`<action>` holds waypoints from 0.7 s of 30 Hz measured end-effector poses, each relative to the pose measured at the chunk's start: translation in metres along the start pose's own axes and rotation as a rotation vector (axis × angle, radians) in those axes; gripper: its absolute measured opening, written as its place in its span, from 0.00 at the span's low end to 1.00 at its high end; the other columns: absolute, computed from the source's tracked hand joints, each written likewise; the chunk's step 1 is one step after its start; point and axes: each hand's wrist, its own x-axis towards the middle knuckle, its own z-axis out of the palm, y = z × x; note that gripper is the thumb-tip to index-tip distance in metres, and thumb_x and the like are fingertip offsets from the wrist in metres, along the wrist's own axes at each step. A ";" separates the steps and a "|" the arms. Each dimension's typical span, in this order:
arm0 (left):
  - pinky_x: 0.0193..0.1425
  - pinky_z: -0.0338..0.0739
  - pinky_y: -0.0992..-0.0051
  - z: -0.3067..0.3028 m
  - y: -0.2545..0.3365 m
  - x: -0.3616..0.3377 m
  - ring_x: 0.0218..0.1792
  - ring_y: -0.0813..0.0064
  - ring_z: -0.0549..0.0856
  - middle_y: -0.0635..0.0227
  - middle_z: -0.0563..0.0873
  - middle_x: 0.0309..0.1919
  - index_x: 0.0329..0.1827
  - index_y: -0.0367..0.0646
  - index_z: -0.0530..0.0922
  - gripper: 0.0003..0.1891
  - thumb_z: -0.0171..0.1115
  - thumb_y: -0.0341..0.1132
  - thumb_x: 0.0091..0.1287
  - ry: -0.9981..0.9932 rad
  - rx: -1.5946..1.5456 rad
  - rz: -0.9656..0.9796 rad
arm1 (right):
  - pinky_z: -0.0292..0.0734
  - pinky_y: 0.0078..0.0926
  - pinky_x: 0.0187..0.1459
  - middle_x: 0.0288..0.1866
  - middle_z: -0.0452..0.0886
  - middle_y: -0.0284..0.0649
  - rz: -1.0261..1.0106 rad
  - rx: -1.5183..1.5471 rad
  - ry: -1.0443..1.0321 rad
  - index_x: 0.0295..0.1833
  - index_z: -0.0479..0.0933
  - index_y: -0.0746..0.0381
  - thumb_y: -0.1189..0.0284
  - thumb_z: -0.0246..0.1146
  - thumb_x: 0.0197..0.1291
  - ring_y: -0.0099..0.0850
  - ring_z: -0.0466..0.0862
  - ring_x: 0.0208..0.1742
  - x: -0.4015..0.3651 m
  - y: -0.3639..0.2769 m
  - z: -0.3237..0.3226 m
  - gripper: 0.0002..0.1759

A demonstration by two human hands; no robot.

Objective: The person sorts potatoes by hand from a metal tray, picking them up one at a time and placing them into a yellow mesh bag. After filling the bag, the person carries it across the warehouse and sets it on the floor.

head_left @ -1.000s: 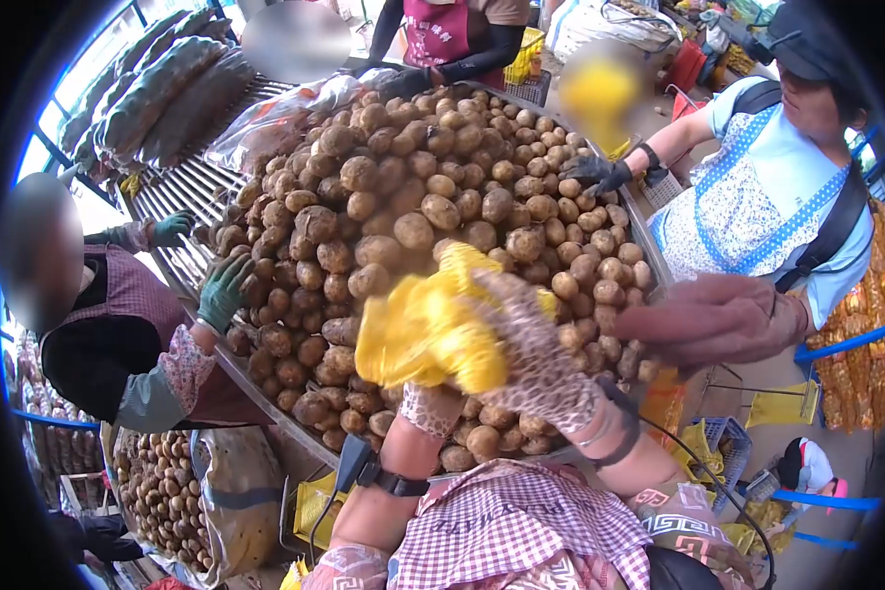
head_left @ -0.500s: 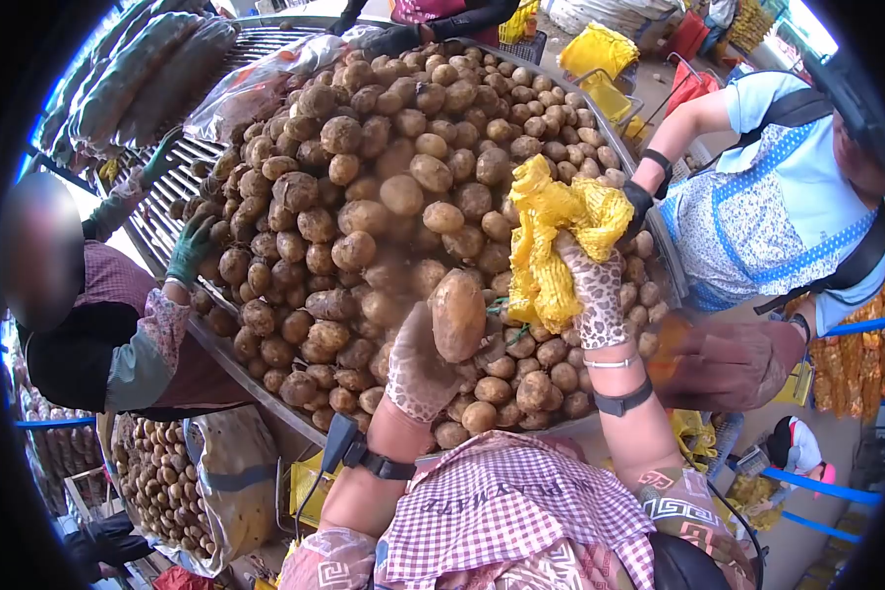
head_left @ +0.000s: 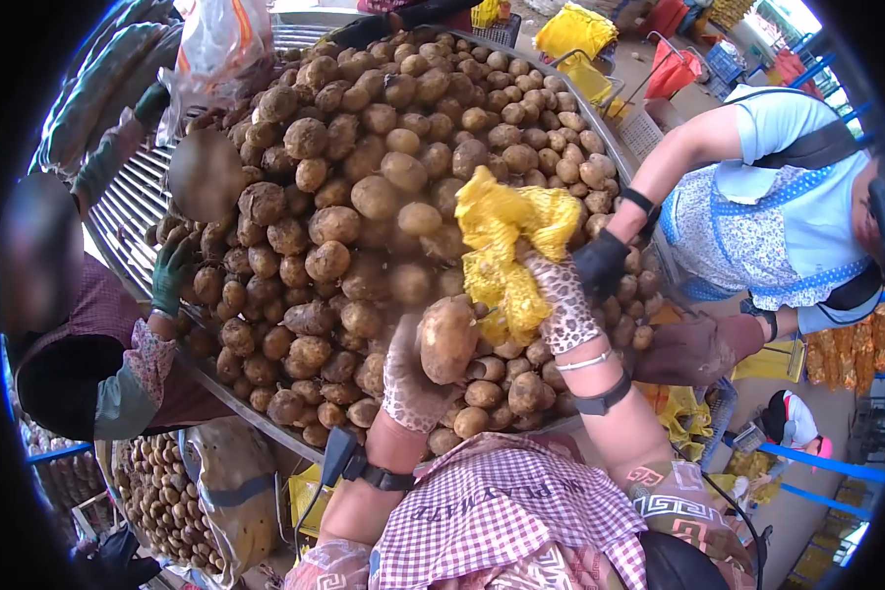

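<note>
My left hand (head_left: 410,385), in a leopard-print glove, is closed round a large brown potato (head_left: 448,340) low over the near side of the heap. A crumpled yellow mesh bag (head_left: 513,246) is bunched in my right hand (head_left: 563,307), which wears the same kind of glove. The bag hangs over the potatoes, just right of the large one, and its opening cannot be made out. Under both hands spreads a heap of potatoes (head_left: 332,224), many with soil on them.
A metal-edged slatted table (head_left: 140,211) bears the heap. At the left a co-worker's green glove (head_left: 172,270) touches potatoes; at the right another's dark glove (head_left: 605,261) is close to my right hand. A sack of potatoes (head_left: 236,497) stands at lower left.
Both my hands have shifted slightly left, still holding the potato and the bag. The right co-worker's dark glove has come down toward the heap. A plastic bag at upper left has been lifted.
</note>
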 end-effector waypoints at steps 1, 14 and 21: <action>0.42 0.83 0.62 0.004 -0.004 0.000 0.49 0.58 0.83 0.56 0.79 0.55 0.66 0.42 0.67 0.38 0.60 0.61 0.61 0.143 -0.027 0.063 | 0.79 0.24 0.50 0.53 0.79 0.37 -0.031 0.010 0.071 0.61 0.71 0.65 0.68 0.70 0.58 0.26 0.79 0.49 -0.003 -0.002 0.000 0.27; 0.57 0.76 0.62 0.001 -0.026 -0.018 0.52 0.60 0.79 0.60 0.75 0.59 0.68 0.44 0.64 0.41 0.54 0.66 0.61 0.064 0.535 0.037 | 0.73 0.33 0.57 0.51 0.81 0.43 -0.404 -0.883 -0.159 0.60 0.72 0.61 0.65 0.68 0.57 0.37 0.80 0.53 -0.057 0.000 -0.001 0.26; 0.57 0.75 0.62 -0.017 -0.020 -0.035 0.54 0.58 0.76 0.58 0.74 0.60 0.69 0.41 0.63 0.42 0.53 0.66 0.63 0.174 0.308 -0.203 | 0.72 0.32 0.57 0.53 0.80 0.41 -0.282 -0.653 -0.259 0.61 0.71 0.60 0.62 0.66 0.62 0.31 0.79 0.55 -0.089 -0.009 -0.001 0.25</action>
